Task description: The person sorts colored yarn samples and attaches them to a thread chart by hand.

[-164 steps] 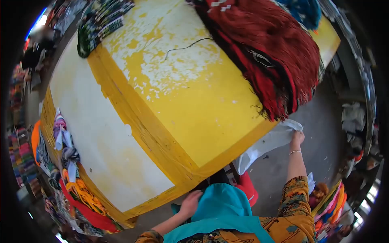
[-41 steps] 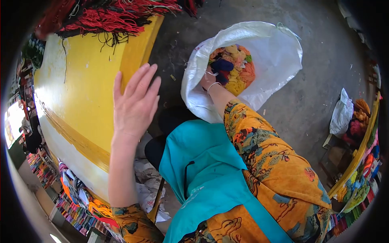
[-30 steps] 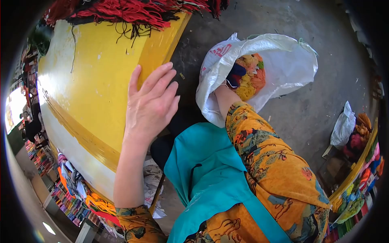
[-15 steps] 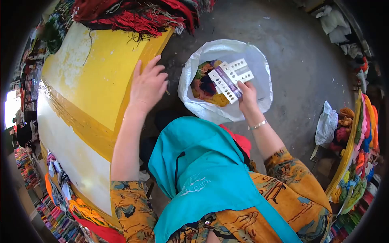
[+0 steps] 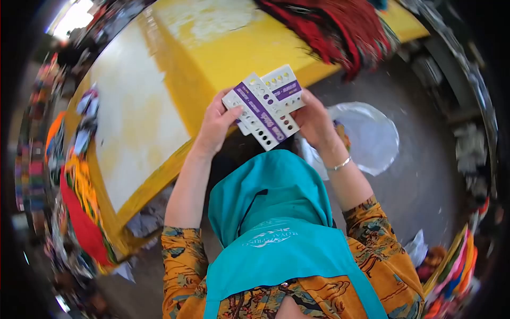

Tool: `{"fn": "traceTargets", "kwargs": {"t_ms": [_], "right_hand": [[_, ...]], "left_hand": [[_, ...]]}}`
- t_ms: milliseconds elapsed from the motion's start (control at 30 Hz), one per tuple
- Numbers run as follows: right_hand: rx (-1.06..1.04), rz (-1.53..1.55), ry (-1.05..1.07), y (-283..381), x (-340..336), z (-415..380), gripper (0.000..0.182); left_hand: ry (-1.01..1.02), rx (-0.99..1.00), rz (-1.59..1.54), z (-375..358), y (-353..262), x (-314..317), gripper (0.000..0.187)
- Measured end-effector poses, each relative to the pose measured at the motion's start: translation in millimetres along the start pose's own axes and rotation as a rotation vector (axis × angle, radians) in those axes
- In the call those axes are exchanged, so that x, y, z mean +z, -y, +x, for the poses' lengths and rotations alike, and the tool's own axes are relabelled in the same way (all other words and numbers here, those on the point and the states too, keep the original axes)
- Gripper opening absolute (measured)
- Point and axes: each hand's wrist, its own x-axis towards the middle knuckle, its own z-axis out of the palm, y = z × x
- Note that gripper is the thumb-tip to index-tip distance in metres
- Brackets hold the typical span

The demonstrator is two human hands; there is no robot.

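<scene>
I've got both grips closed on punched cards (image 5: 265, 109), left hand (image 5: 215, 125) and right hand (image 5: 314, 121), above yellow surface (image 5: 223, 58); probably sorting them; white bag (image 5: 372, 135) right.

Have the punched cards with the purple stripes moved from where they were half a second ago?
Yes. The punched cards were over the white sack; now both hands hold them at the yellow table edge, clear of the sack.
</scene>
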Motion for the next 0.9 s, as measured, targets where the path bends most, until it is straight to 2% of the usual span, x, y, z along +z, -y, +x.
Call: {"fn": "traceTargets", "kwargs": {"t_ms": [133,200,267,300,367,400,467,533,600,633,700,733,833,867,900], "right_hand": [[0.339,-0.582,0.031,-15.4,41.8,59.5,0.032],[0.375,-0.588,0.084,-31.9,45.1,83.5,0.031],[0.332,-0.574,0.073,-50.1,67.7,97.1,0.026],[0.285,-0.589,-0.024,-62.4,74.6,103.6,0.023],[0.176,-0.606,-0.177,-83.6,83.7,109.9,0.02],[0.181,-0.612,-0.169,-92.1,83.8,110.7,0.02],[0.009,-0.419,-0.422,-104.5,79.3,113.6,0.019],[-0.057,-0.342,-0.458,-109.4,76.8,113.7,0.019],[-0.093,-0.149,-0.46,-109.1,73.5,111.5,0.021],[-0.075,-0.121,-0.458,-113.1,76.6,110.4,0.021],[-0.014,-0.074,-0.497,-120.1,83.7,109.7,0.023],[0.007,-0.014,-0.488,-125.6,92.5,109.0,0.027],[0.054,0.211,-0.487,-155.2,105.0,116.2,0.028],[0.065,0.27,-0.439,-169.3,96.7,120.1,0.026],[0.163,0.264,-0.435,-172.1,98.7,114.5,0.025]], "left_hand": [[-0.069,0.004,0.135,-29.0,-34.3,-61.1,0.048],[-0.183,0.051,0.028,-29.2,-28.6,-84.3,0.038],[-0.331,0.053,-0.141,-33.6,-29.8,-108.6,0.026],[-0.345,0.067,-0.151,-35.2,-27.7,-124.0,0.026],[-0.596,0.036,-0.208,-37.4,-19.2,-155.4,0.024],[-0.587,-0.006,-0.218,-42.1,-21.7,-165.3,0.02],[-0.592,-0.035,-0.163,-45.6,-23.7,-179.2,0.022],[-0.587,-0.073,-0.104,-44.6,-21.0,-195.7,0.023],[-0.628,-0.14,0.265,-36.9,-17.5,-203.9,0.035],[-0.618,-0.138,0.262,-36.5,-15.5,-204.7,0.035],[-0.832,0.05,1.124,-32.7,-11.3,-201.0,0.049],[-0.818,0.053,1.127,-33.6,-11.4,-198.7,0.049],[-0.814,0.393,1.276,-22.7,-2.6,-171.6,0.052],[-0.785,0.42,1.263,-19.6,2.1,-162.6,0.049],[-0.751,0.439,1.251,-19.9,4.9,-157.1,0.046]]}}
